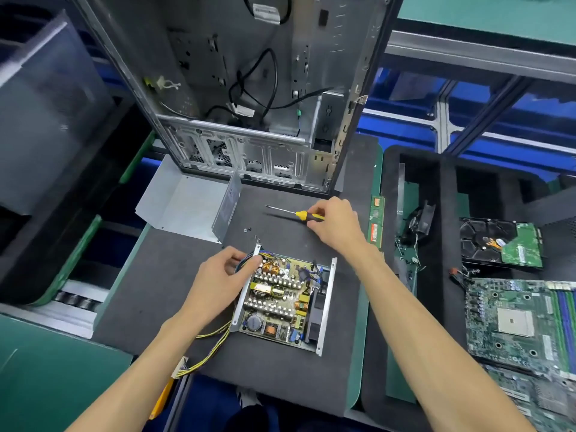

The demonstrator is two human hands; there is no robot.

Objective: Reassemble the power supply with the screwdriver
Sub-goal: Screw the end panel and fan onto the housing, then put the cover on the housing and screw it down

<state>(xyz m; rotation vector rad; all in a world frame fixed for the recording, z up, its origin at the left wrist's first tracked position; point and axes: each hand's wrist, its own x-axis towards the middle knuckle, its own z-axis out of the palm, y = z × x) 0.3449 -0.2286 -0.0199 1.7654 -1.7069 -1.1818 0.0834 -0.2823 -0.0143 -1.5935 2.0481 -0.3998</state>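
Power supply (285,302) lies open on the mat, rigid but fragile inside; its metal edges look safest to hold. Left hand (218,277) pinches its far corner; right hand (335,224) grips the screwdriver (299,213) handle beyond.

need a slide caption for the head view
Left hand steadies the open power supply; right hand grips the screwdriver on the mat.

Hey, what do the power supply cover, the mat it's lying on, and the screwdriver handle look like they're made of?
Power supply cover: likely bare sheet steel, matte grey, folded at sharp thin edges.
Mat: probably foam or rubber, dark grey, dull with no glare.
Screwdriver handle: seemingly moulded plastic, yellow with black, smooth; the shaft looks like polished metal. The right hand covers most of the handle.
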